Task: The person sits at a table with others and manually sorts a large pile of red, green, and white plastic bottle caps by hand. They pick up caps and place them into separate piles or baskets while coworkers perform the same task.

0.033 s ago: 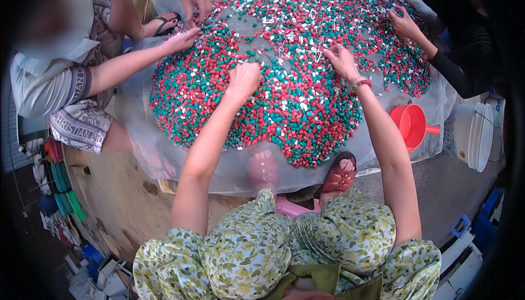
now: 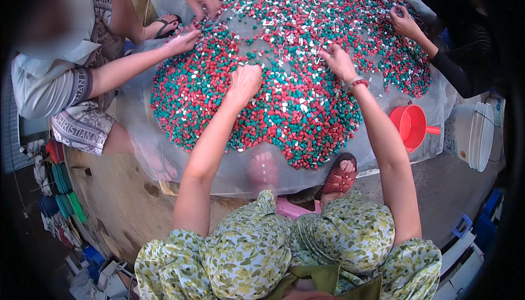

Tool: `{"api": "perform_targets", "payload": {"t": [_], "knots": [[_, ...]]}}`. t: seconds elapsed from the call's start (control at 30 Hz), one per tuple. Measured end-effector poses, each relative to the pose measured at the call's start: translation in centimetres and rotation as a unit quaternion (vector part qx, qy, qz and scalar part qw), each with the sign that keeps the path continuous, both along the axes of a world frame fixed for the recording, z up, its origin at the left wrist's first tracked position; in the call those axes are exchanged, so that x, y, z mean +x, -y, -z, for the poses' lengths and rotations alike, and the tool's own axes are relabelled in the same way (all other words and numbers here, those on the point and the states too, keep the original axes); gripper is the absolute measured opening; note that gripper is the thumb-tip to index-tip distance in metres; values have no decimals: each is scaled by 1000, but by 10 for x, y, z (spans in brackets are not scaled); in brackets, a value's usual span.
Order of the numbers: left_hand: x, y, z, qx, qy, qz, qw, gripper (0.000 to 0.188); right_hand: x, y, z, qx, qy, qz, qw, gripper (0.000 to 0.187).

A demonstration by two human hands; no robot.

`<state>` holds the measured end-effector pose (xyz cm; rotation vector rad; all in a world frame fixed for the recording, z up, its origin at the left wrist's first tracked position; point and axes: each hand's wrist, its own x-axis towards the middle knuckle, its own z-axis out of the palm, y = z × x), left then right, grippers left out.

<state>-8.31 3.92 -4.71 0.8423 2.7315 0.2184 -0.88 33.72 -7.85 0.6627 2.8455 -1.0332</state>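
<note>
Small red, green and white plastic pieces (image 2: 311, 98) lie in a broad heap on a clear plastic sheet. Over the left part of the heap, my left hand (image 2: 246, 80) is closed in a fist; whatever it may hold is hidden. My right hand (image 2: 339, 62) reaches farther out on the right, its thumb and forefinger drawn together low over the pieces. A small white piece shows by those fingertips, but I cannot tell whether it is gripped. White hook-shaped pieces (image 2: 281, 54) lie between my hands.
A person's hands (image 2: 186, 40) work at the heap on the left; another person's hands (image 2: 403, 22) do so at the far right. To my right are a red dipper (image 2: 409, 128) and a white bucket (image 2: 465, 136). The plastic sheet (image 2: 219, 174) ends before my feet.
My right hand has turned slightly, its fingertips shifting a little left. The left-hand person's upper hand has moved to the right over the heap. My left hand stays almost in place.
</note>
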Motion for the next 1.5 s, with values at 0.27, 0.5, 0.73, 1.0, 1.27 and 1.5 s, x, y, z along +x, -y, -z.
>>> {"api": "perform_targets", "payload": {"t": [0.27,0.5,0.73,1.0,1.27,1.5], "knots": [[-18,-5,-40,537,505,-78,671,33,7,42,-17,-154,-30,-209,965,26],[-30,-35,-19,588,620,-193,482,19,28,26,-53,-187,-29,-145,971,26],[-37,-78,30,134,-12,-71,988,31,32,30,-75,-96,-18,-128,987,20],[-38,-65,19,423,334,-115,835,27,40,26,-87,-597,5,14,802,10],[-7,-41,-50,600,665,-86,436,23,40,14,-84,-837,-105,-8,537,24],[25,-72,-24,173,236,32,956,37,29,-9,-74,-616,5,51,786,21]]}}
